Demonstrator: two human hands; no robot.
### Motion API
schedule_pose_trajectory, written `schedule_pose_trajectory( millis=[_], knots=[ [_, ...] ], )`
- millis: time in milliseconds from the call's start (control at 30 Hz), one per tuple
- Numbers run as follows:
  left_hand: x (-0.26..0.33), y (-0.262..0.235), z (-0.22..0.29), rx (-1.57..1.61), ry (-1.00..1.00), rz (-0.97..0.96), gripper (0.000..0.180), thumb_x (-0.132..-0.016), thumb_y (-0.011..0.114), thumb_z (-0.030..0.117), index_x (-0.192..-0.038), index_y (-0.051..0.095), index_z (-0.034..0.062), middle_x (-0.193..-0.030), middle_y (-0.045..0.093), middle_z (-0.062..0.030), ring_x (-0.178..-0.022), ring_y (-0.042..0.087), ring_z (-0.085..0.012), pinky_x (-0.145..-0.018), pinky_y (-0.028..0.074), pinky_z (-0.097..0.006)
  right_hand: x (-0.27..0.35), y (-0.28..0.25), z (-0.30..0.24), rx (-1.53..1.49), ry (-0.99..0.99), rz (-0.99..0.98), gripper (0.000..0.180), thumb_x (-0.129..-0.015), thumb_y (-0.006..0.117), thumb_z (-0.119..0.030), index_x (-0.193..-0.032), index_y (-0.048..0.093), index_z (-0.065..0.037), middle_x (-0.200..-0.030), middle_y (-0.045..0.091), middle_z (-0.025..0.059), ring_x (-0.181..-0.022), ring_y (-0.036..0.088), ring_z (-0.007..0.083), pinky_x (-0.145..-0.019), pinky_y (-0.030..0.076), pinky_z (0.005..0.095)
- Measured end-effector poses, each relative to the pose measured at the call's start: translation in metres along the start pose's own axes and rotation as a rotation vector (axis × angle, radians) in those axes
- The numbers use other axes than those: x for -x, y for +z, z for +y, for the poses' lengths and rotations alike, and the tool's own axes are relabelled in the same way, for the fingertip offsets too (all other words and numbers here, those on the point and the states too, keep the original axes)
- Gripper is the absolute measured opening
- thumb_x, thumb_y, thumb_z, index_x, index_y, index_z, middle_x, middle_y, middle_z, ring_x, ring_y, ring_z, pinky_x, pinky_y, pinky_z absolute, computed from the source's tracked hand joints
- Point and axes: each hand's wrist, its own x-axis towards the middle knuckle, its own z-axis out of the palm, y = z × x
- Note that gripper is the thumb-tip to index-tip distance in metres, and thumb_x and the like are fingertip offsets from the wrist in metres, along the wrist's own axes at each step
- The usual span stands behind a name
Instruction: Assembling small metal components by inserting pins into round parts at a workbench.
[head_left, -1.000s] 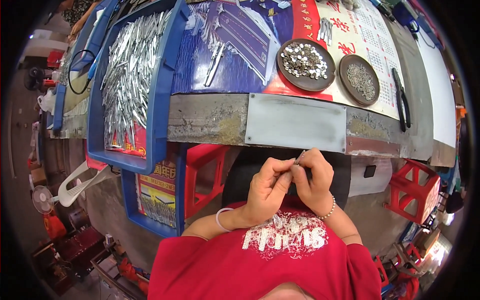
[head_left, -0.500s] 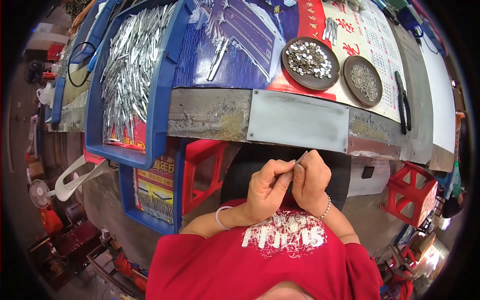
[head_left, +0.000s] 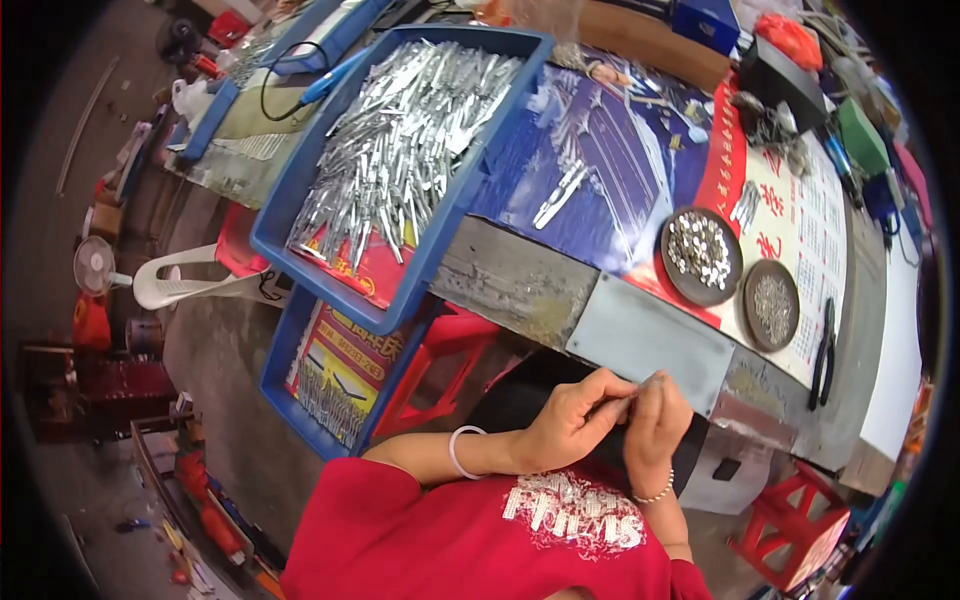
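Just in front of my red shirt, my left hand (head_left: 570,420) and my right hand (head_left: 657,425) meet at the fingertips. Each is closed in a pinch on one small slim metal piece (head_left: 632,392), mostly covered by the fingers. A flat grey plate (head_left: 650,340) on the bench edge lies just beyond my hands. To the left, a big blue tray (head_left: 452,215) holds a heap of slim silvery metal pieces (head_left: 400,150). Right of the plate stand a brown dish (head_left: 705,297) of small shiny discs and another brown dish (head_left: 770,344) of tiny metal parts.
Black-handled pliers (head_left: 824,355) lie at the bench's right. Several slim metal pieces (head_left: 563,195) rest on the blue poster. A second blue tray (head_left: 400,385) sits lower, beside a red stool (head_left: 440,365). Another red stool (head_left: 795,525) stands at lower right.
The view has turned left, so the bench and trays appear shifted right and tilted. My hands stay together in the same pinch, with the metal piece now less visible.
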Motion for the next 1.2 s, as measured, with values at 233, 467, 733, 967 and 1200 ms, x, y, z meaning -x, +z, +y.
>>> schedule_pose_trajectory(
  millis=[233, 467, 733, 967, 1200],
  knots=[
    [-0.094, -0.076, 0.016, -0.453, -0.038, 0.277, 0.015, -0.088, 0.053, 0.002, -0.103, 0.055, 0.0011, -0.082, 0.055, 0.001, -0.068, 0.05, -0.0032, -0.058, 0.042, -0.02, -0.01, -0.019, -0.01, -0.161, -0.003, -0.259, 0.01, -0.086, 0.052, -0.006, -0.08, 0.058, 0.0, -0.07, 0.055, 0.012, -0.057, 0.056, 0.0233, -0.053, 0.044, 0.0301],
    [-0.161, -0.123, -0.01, -0.231, -0.118, 0.379, 0.02, -0.085, 0.055, 0.008, -0.101, 0.058, -0.004, -0.073, 0.057, -0.0048, -0.058, 0.052, -0.0097, -0.053, 0.042, -0.023, 0.007, -0.014, -0.01, -0.114, -0.017, -0.402, 0.011, -0.081, 0.063, -0.007, -0.088, 0.058, 0.0, -0.082, 0.058, 0.0131, -0.067, 0.059, 0.0281, -0.059, 0.047, 0.0322],
    [-0.046, -0.015, 0.042, 0.194, -0.188, 0.067, 0.023, -0.092, 0.049, 0.0, -0.115, 0.047, -0.0009, -0.091, 0.052, -0.0028, -0.065, 0.045, -0.0037, -0.057, 0.039, -0.018, -0.029, -0.008, -0.03, -0.261, -0.093, 0.073, 0.016, -0.075, 0.064, 0.005, -0.09, 0.058, 0.001, -0.077, 0.059, 0.0106, -0.068, 0.058, 0.0187, -0.059, 0.047, 0.0264],
    [-0.011, 0.006, 0.022, 0.144, 0.09, 0.099, 0.024, -0.092, 0.047, -0.004, -0.115, 0.049, -0.002, -0.103, 0.048, -0.0083, -0.081, 0.049, -0.008, -0.07, 0.04, -0.018, -0.023, 0.009, -0.018, -0.157, -0.328, 0.248, 0.021, -0.074, 0.066, 0.003, -0.093, 0.057, 0.0, -0.08, 0.058, 0.013, -0.068, 0.057, 0.0225, -0.06, 0.048, 0.0301],
    [-0.003, 0.007, 0.011, 0.085, 0.12, 0.144, 0.024, -0.091, 0.048, -0.004, -0.115, 0.05, 0.0002, -0.102, 0.049, -0.0087, -0.077, 0.048, -0.008, -0.065, 0.04, -0.018, -0.017, 0.014, -0.024, 0.167, -0.413, 0.239, 0.016, -0.08, 0.059, -0.003, -0.094, 0.051, -0.002, -0.077, 0.048, 0.0118, -0.068, 0.047, 0.0294, -0.063, 0.039, 0.0398]
  ],
)
